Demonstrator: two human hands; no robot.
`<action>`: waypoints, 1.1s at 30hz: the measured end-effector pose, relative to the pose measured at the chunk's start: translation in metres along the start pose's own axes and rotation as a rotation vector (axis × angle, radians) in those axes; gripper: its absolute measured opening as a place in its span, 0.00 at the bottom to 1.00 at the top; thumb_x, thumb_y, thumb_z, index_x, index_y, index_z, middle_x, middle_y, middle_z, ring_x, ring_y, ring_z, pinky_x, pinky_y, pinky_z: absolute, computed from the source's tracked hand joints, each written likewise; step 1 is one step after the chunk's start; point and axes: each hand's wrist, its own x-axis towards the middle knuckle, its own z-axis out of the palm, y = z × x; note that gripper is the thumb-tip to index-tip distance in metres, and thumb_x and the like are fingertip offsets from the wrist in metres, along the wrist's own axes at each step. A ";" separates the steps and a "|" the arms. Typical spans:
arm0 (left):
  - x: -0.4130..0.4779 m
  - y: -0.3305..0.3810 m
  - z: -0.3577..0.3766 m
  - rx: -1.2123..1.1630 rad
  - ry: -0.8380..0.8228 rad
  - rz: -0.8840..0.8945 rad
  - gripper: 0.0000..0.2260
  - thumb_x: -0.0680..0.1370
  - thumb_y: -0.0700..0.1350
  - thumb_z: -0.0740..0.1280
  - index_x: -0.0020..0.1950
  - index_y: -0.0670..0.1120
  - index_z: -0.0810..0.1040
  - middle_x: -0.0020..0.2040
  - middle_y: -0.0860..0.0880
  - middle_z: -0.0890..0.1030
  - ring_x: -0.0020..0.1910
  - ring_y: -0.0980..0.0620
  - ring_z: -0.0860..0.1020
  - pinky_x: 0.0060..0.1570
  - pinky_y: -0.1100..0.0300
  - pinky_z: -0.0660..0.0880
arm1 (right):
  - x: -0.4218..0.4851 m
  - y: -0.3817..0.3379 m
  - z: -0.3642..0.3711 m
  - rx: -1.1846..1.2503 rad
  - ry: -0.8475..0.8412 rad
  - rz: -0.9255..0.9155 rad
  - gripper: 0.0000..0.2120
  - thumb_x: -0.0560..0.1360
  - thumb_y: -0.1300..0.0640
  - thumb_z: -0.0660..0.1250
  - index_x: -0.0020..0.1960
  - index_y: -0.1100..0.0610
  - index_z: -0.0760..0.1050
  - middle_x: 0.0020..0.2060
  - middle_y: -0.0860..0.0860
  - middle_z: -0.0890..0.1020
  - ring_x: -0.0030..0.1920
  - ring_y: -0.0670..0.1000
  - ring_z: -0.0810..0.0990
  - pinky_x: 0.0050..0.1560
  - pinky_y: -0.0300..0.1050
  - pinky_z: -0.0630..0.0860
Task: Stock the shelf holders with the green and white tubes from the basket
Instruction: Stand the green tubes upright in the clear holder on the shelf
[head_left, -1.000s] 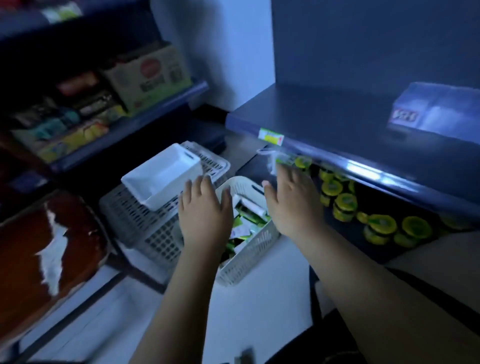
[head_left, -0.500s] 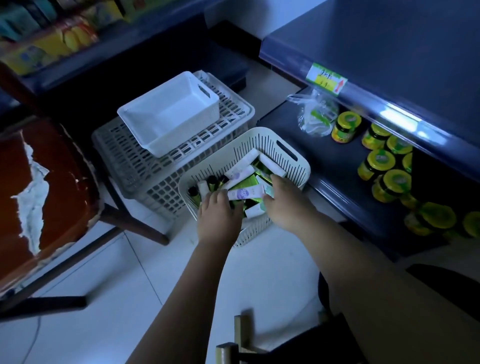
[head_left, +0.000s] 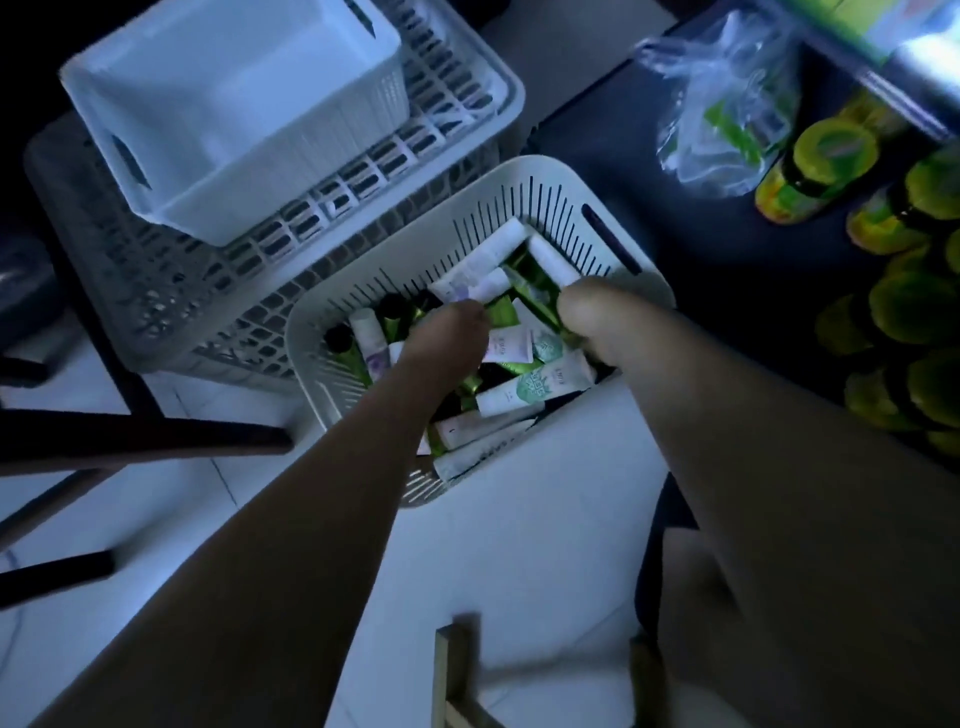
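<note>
Both hands are down inside the white slotted basket (head_left: 524, 171), which sits on the pale tile floor (head_left: 545, 519) right against the front edge of the dark bottom shelf (head_left: 649, 171). The green and white tubes (head_left: 535, 387) are all in that basket, piled loose and crisscrossed, some with dark caps poking up along the basket's left wall.

The left hand (head_left: 447, 343) is near the middle of the pile, back of the hand facing the camera. Its fingers point down into the tubes and are out of sight, so it's not possible to tell if they're spread, together or pinching anything. Same deal with the right hand (head_left: 592, 317): it's over by the basket's right wall, just below the handle slot, with the fingers buried among the tubes and not readable.

Behind the basket there's a grey lattice crate (head_left: 171, 291) with 1 solid white bin (head_left: 291, 171) sitting tilted on top of it. On the shelf, a crumpled clear plastic bag (head_left: 722, 104) lies near the front edge, and jars with yellow-green lids (head_left: 815, 166) are bunched just beside it toward the right. Dark chair legs (head_left: 130, 441) cross the floor on the left, and a blurry wooden piece (head_left: 444, 675) shows at the bottom edge.
</note>
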 end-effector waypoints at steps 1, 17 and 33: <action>0.008 -0.003 0.001 -0.014 -0.002 -0.008 0.10 0.82 0.42 0.63 0.54 0.43 0.84 0.49 0.43 0.84 0.50 0.41 0.82 0.51 0.51 0.79 | 0.006 0.002 0.003 -0.044 -0.028 -0.029 0.06 0.84 0.61 0.55 0.48 0.60 0.66 0.44 0.48 0.75 0.40 0.53 0.73 0.40 0.47 0.74; 0.032 0.005 0.042 0.402 0.227 -0.073 0.12 0.73 0.43 0.73 0.55 0.43 0.77 0.62 0.42 0.69 0.55 0.38 0.74 0.35 0.52 0.70 | 0.072 0.004 0.067 -0.219 0.002 -0.042 0.27 0.80 0.48 0.65 0.76 0.55 0.63 0.75 0.58 0.59 0.72 0.61 0.62 0.71 0.60 0.67; -0.059 0.015 -0.036 -1.722 0.555 -0.597 0.09 0.77 0.29 0.68 0.55 0.35 0.76 0.49 0.36 0.82 0.43 0.41 0.86 0.50 0.50 0.84 | 0.007 0.010 0.030 0.272 0.202 -0.398 0.15 0.78 0.46 0.63 0.41 0.56 0.77 0.36 0.53 0.80 0.40 0.58 0.80 0.39 0.46 0.73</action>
